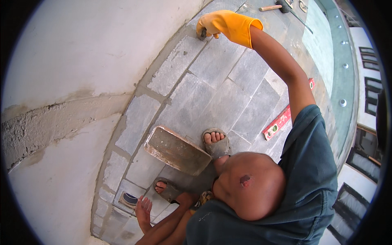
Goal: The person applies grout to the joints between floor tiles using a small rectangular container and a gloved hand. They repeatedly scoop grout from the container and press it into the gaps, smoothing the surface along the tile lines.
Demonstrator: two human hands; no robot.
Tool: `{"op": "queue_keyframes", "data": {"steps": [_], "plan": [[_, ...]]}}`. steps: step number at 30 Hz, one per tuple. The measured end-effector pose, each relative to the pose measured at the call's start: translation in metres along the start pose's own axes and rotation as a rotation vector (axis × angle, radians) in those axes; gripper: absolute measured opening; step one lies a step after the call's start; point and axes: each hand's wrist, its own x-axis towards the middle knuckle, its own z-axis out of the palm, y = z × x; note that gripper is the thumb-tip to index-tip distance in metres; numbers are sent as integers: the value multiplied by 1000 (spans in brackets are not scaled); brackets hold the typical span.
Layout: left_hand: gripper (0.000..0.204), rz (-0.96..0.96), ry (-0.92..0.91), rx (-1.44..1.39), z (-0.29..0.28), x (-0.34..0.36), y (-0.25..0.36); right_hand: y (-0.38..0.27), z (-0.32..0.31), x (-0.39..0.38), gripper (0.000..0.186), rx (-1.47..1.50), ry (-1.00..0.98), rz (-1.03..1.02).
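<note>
"Where are the two hands resting?"

"They're sitting well apart. The right hand (214,23), wearing a yellow glove (241,30), is pinching a small dark piece (203,34) down at the slabs (192,98), near the foot of the wall (81,49). The curled fingers are covering most of it, so I can't tell what it is."

"And the left hand?"

"The left hand (143,210) is going bare, fingers loosely spread and holding nothing that I'm seeing. It's hovering just beside a dark oval object (130,199) with a pale edge; I can't tell whether they're touching."

"Why is the mortar-stained tray (178,152) lying there?"

"It's sitting close by the sandalled feet, one foot (214,138) just beyond it and the other foot (161,187) on its near side, probably so that both hands are having it within reach. The gloved arm is stretching long, I'd judge, because the dark piece is lying so far out."

"How are the edges looking?"

"The wall is curving along the left and limiting that side for both hands. The tray's raised rim and the knee (253,188) are crowding the middle. Beyond the tray, flat slabs are leaving more room, while the red level (277,122) is lying to the right, beside the arm."
</note>
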Motion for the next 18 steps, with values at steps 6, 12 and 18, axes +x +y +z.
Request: {"op": "queue_keyframes", "data": {"steps": [6,12,18], "plan": [[62,2,-16,10,-4,7,0,33,32,20,48,140,245,-68],[60,10,-12,-3,0,4,-1,30,62,-22,54,-139,234,-92],[61,-2,-44,20,-5,5,-2,38,50,-34,50,258,197,-18]]}}
